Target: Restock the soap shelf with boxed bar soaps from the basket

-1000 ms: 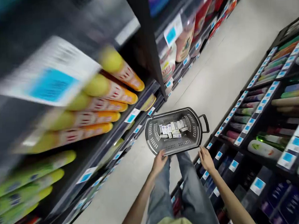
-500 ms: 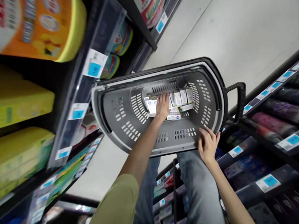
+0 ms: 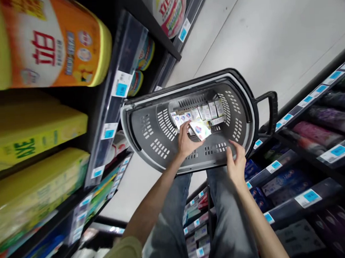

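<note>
A grey, perforated shopping basket [image 3: 174, 166] with a black rim stands tilted in front of my legs. Inside it, at the bottom, lie several small white boxes [image 3: 206, 112] in rows. My left hand [image 3: 187, 141] reaches into the basket, closed on one small white box [image 3: 200, 130] with a coloured print, lifted above the others. My right hand [image 3: 236, 162] is at the near right part of the basket's rim, thumb and forefinger apart and nothing held between them. Its other fingers are partly hidden.
On the left, a shelf carries orange-and-yellow jugs [image 3: 58, 46] and yellow packs [image 3: 34, 134]. The shelf on the right holds rows of packaged goods [image 3: 317, 136]. A black handle [image 3: 272, 112] juts from the basket's right end. Pale floor [image 3: 251, 36] lies beyond the basket.
My left hand has come up from the boxes with one small white box in it. My right hand has shifted slightly at the rim. The view has moved a little.
</note>
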`<state>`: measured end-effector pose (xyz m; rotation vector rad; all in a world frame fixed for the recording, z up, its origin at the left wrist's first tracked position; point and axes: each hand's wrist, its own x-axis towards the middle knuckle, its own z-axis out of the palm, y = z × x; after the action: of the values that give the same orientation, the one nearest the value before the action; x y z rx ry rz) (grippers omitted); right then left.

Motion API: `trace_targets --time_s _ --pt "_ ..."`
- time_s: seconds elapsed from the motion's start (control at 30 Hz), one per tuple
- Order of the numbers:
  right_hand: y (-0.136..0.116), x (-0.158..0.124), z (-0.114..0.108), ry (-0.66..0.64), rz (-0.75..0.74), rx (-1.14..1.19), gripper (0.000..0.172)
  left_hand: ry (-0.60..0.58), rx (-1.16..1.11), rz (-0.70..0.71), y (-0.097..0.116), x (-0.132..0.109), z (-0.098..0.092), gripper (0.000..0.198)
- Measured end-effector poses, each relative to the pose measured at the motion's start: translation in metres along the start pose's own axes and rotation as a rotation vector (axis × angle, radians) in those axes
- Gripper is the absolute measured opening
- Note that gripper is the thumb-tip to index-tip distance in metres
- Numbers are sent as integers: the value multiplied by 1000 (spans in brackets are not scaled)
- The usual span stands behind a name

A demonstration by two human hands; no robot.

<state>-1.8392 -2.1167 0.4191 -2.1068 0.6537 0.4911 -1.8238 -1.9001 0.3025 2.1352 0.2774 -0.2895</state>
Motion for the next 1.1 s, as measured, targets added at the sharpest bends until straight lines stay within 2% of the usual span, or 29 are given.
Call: trace_targets --time_s 0.1,0.17,0.23,0.37,0.43,0.47,0.53,0.57,0.6,0.63,0.7,0.8,0.93,1.03,1.1 --pt "-6 -7 18 -104 272 351 59 -95 -229 9 27 -22 -5 103" --pt "1 -10 28 -107 447 533 71 -184 -318 4 42 -32 -3 101" --pt "12 -12 30 -76 559 628 75 -277 -381 7 53 -36 2 100" --pt "24 -15 15 -133 594 708 59 -551 -594 -8 58 -23 16 107" --pt "23 -14 7 -141 586 742 54 -613 -714 -104 50 -2 29 87" --pt "22 -13 4 -130 583 755 54 -564 -718 -164 44 12 37 75" --pt "19 -9 1 -92 583 778 55 -367 -537 -235 28 45 58 61" --pt "17 -7 0 -74 590 794 54 -275 -367 -234 19 61 68 64" --pt "16 -5 -2 -58 602 818 53 -234 -182 -209 10 77 79 74" --pt "16 -4 -4 -47 621 848 51 -240 -3 -170 2 91 88 89" --pt "16 -4 -9 -49 678 901 47 -341 275 -85 -14 111 104 115" --pt "17 -7 -18 -81 727 911 46 -438 494 -18 -28 122 117 133" --pt "22 -16 -19 -90 681 898 45 -480 596 -48 -31 119 111 130" --pt "27 -24 -11 -74 607 868 47 -554 638 -23 -27 116 96 117" --pt "31 -29 -3 -60 545 836 49 -551 579 -18 -24 111 82 112"
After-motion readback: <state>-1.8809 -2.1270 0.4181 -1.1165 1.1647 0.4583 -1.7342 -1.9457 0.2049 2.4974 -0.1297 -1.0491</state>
